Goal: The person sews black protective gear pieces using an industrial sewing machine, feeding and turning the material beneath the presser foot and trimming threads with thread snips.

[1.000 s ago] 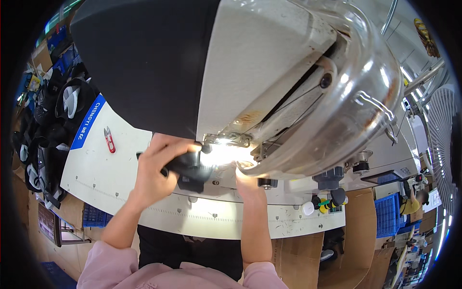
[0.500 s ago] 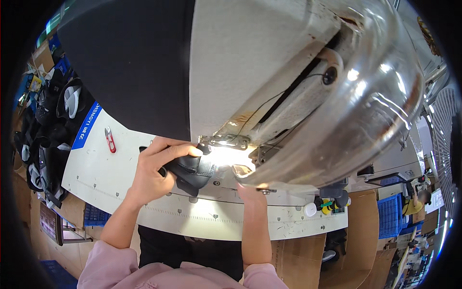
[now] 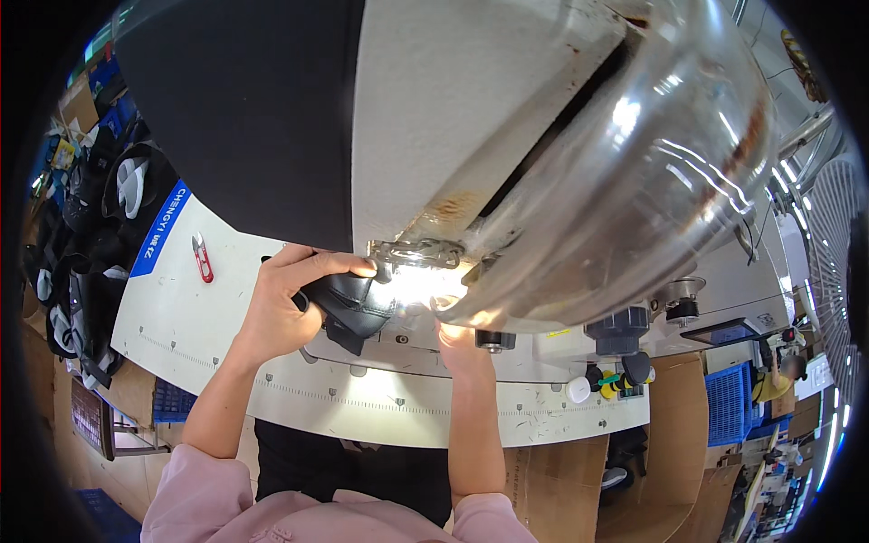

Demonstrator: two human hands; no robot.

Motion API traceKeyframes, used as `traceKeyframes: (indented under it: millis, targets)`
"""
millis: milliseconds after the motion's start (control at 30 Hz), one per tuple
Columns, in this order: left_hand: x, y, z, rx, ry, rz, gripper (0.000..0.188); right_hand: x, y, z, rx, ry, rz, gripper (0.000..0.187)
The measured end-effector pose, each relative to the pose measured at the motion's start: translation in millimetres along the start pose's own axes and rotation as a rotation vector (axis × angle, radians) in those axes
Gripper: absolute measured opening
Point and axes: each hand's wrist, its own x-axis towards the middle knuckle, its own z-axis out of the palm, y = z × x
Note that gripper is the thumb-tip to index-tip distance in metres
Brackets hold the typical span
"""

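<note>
A black leather shoe upper [image 3: 356, 310] with stitched seams lies under the head of a white sewing machine [image 3: 434, 118]. My left hand [image 3: 282, 306] is closed on its left side, thumb and fingers gripping the leather near the presser foot area. Bright lamp glare washes out the needle area. My right hand [image 3: 463, 346] reaches up from below to the right of the upper, and its fingers are hidden behind the machine's lower end and the glare. A clear curved guard [image 3: 670, 172] covers the machine's right side.
Red-handled thread snips [image 3: 202, 258] lie on the white table [image 3: 308, 398] to the left. A heap of black shoe pieces [image 3: 90, 262] stands beyond the left edge. At right are small bottles [image 3: 608, 380], a cardboard box [image 3: 674, 434] and a blue crate [image 3: 730, 404].
The metal take-up lever and thread seen in the machine's slot before no longer show there. Both hands keep nearly the same places; the whole view has shifted slightly.
</note>
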Motion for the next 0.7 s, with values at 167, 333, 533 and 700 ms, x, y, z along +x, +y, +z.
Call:
traceKeyframes:
  millis: [167, 333, 533, 700]
  targets:
    - [-0.7, -4.1, 1.7, -0.018, -0.004, -0.043, 0.061, -5.8, -22.1, -3.0, -0.147, 0.178, -0.047, 0.018]
    - [-0.5, -1.5, 0.8, -0.004, -0.010, -0.018, 0.060, -9.7, -0.2, 5.1, -0.271, 0.249, -0.138, 0.019]
    - [2.2, -0.9, -2.9, -0.087, 0.027, -0.075, 0.054, -0.5, 30.1, 14.6, -0.280, 0.212, -0.269, 0.009]
    - [5.2, -15.9, 0.3, -0.024, 0.030, -0.011, 0.050, -1.8, 42.1, 14.1, -0.232, 0.306, -0.332, 0.010]
